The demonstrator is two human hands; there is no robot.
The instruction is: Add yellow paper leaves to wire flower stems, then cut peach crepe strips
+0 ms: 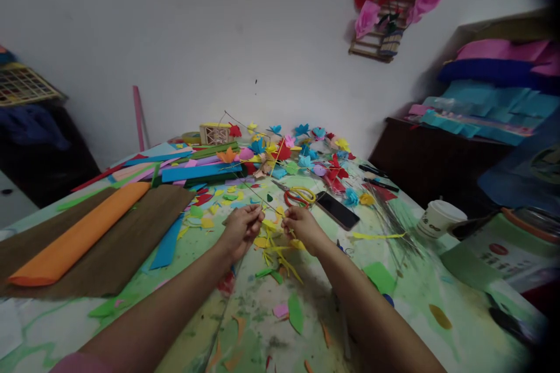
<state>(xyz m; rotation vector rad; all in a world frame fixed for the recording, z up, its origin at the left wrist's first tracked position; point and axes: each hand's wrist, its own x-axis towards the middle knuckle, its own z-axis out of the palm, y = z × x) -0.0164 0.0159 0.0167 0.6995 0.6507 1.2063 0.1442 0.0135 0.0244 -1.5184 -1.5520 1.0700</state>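
Forearms (170,309) lead to left hand (240,230) and right hand (303,228), both pinching what looks like a thin stem (272,208) between them. Paper flowers (283,151) beyond the grip seem finished, bare wires (394,215) to its right unused.

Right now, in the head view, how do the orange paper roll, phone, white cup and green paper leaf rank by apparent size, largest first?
1. Orange paper roll
2. White cup and phone: too alike to rank
3. Green paper leaf
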